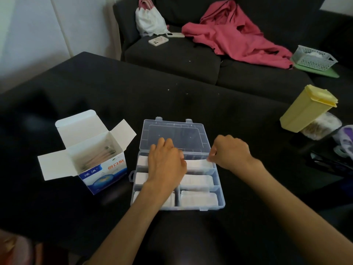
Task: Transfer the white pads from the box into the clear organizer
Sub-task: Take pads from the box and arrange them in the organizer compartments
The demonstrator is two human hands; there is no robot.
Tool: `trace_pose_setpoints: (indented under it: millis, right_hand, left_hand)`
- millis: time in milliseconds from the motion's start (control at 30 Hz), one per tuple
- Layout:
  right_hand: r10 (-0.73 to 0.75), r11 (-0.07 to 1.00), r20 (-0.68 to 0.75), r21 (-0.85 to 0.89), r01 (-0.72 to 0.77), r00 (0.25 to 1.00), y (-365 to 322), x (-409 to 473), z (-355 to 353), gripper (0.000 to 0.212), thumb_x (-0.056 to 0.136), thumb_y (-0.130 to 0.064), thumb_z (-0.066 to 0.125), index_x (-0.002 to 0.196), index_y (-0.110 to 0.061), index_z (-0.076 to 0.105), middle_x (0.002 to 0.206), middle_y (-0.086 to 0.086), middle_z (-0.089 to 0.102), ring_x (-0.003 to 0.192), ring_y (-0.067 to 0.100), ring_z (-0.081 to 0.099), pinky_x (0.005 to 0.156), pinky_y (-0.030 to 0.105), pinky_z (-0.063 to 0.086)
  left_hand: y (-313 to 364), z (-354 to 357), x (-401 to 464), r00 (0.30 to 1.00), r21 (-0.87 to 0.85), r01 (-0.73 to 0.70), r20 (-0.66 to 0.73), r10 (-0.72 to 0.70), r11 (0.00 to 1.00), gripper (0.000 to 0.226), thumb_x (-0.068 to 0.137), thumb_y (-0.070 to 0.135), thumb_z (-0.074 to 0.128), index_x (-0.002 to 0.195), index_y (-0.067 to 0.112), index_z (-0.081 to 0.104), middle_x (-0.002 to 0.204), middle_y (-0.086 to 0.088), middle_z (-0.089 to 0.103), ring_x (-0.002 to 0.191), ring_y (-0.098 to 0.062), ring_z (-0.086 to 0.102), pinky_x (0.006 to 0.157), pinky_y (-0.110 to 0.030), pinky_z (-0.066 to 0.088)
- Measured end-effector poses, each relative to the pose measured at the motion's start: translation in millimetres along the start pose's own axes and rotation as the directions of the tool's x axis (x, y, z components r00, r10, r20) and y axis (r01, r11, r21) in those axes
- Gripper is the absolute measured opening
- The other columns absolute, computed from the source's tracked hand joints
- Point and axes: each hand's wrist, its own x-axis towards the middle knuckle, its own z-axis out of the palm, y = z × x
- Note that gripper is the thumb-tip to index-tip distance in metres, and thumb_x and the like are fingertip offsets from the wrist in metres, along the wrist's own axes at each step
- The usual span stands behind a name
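Resting curled, both hands (166, 161) (230, 153) touch pads (198, 164) in the organizer (219, 188).

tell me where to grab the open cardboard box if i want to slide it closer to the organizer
Grip the box by its printed front wall and the back wall, coming from above. The four open flaps splay outward and would bend, while the upright walls stay stiff.
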Motion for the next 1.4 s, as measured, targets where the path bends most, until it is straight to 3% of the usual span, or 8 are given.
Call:
trace_pose_setpoints:
  millis: [133, 267, 433, 667, 800, 1133, 1300, 1400]
  right_hand:
    - [-0.028, 0.995, -0.014, -0.092, 0.026, 1.000, -6.6, -3.4, 6.7, 0.014, 0.090, -0.018, 0.057, 0.082, -0.016, 0.046, 0.069, -0.001, 0.046, 0.063, 0.011, 0.047, 0.070, 0.025, 0.042]
    - [0.078, 0.993, 0.137, 0.075, -0.089, 0.988, -1.6, 8.7, 12.7, 0.015, 0.085, -0.019, 0.064, 0.082, -0.014, 0.051, 0.071, 0.001, 0.051, 0.062, 0.012, 0.051, 0.060, 0.021, 0.042]
    - [0.148, 0.943, 0.200, 0.269, -0.199, 0.969, 6.1, 16.0, 22.5, 0.015, 0.080, -0.022, 0.071, 0.081, -0.012, 0.059, 0.082, 0.006, 0.061, 0.073, 0.017, 0.060, 0.072, 0.026, 0.052]
    - [0.159, 0.966, 0.053, 0.198, -0.167, 0.986, 6.1, 10.3, 25.3, 0.019, 0.080, -0.029, 0.071, 0.082, -0.014, 0.060, 0.075, 0.002, 0.058, 0.066, 0.014, 0.056, 0.068, 0.026, 0.052]
    - [0.007, 0.983, -0.087, 0.184, 0.010, 0.996, 7.9, 12.0, 27.0, 0.012, 0.081, -0.029, 0.071, 0.089, -0.021, 0.071, 0.091, -0.002, 0.065, 0.069, 0.013, 0.058, 0.070, 0.027, 0.055]
    - [-0.041, 0.922, 0.114, 0.387, -0.007, 0.993, 16.4, 11.5, 33.1, 0.015, 0.079, -0.032, 0.072, 0.088, -0.020, 0.073, 0.073, -0.008, 0.058, 0.060, 0.010, 0.052, 0.054, 0.015, 0.040]
    - [-0.050, 0.883, 0.007, 0.468, 0.041, 0.999, 21.7, -19.2, 10.1, 0.007, 0.079, -0.032, 0.071, 0.081, -0.028, 0.065, 0.073, -0.008, 0.060, 0.058, 0.007, 0.052, 0.053, 0.015, 0.037]
    - [-0.125, 0.912, -0.005, 0.394, 0.117, 0.992, 24.3, -55.1, 3.8, 0.007, 0.080, -0.034, 0.069, 0.077, -0.036, 0.063, 0.072, -0.013, 0.060, 0.059, 0.004, 0.054, 0.054, 0.014, 0.039]
  left_hand:
    - [0.6, -2.5, -1.1, 0.999, -0.022, 0.011, -0.032, -0.011, 1.000, 0.030, 0.095, 0.035, 0.047, 0.117, 0.023, 0.063, 0.129, -0.001, 0.051, 0.119, -0.018, 0.041, 0.104, -0.033, 0.032]
    - [0.6, -2.3, -2.0, 1.000, -0.033, 0.005, -0.030, -0.006, 0.999, 0.028, 0.094, 0.033, 0.049, 0.115, 0.023, 0.064, 0.127, -0.001, 0.052, 0.118, -0.018, 0.041, 0.103, -0.033, 0.032]
    - [-0.2, -2.8, -2.0, 0.999, -0.074, -0.010, -0.051, 0.006, 0.997, 0.026, 0.093, 0.033, 0.053, 0.115, 0.027, 0.066, 0.126, 0.000, 0.053, 0.117, -0.019, 0.042, 0.102, -0.032, 0.034]
    - [-3.0, 2.5, -0.8, 0.999, -0.113, -0.024, -0.027, 0.021, 0.993, 0.025, 0.094, 0.034, 0.050, 0.110, 0.026, 0.068, 0.118, 0.000, 0.056, 0.110, -0.017, 0.046, 0.098, -0.032, 0.039]
    - [-4.3, 5.0, 1.4, 0.999, -0.106, -0.028, -0.018, 0.027, 0.994, 0.027, 0.094, 0.036, 0.050, 0.112, 0.025, 0.067, 0.119, 0.000, 0.056, 0.110, -0.018, 0.046, 0.099, -0.033, 0.040]
    - [-6.5, 6.5, 2.5, 0.998, -0.177, 0.039, -0.040, -0.047, 0.983, 0.023, 0.089, 0.037, 0.059, 0.105, 0.026, 0.071, 0.111, 0.001, 0.060, 0.104, -0.016, 0.048, 0.090, -0.030, 0.046]
    - [-6.9, -17.9, -3.3, 0.994, -0.254, -0.106, -0.065, 0.092, 0.961, 0.019, 0.089, 0.037, 0.060, 0.105, 0.031, 0.070, 0.108, 0.006, 0.061, 0.092, -0.009, 0.050, 0.076, -0.020, 0.042]
    - [-9.7, -35.2, -19.2, 0.967, -0.272, -0.188, 0.120, 0.226, 0.944, 0.018, 0.089, 0.036, 0.060, 0.103, 0.032, 0.070, 0.097, 0.010, 0.063, 0.073, -0.004, 0.050, 0.071, -0.018, 0.041]
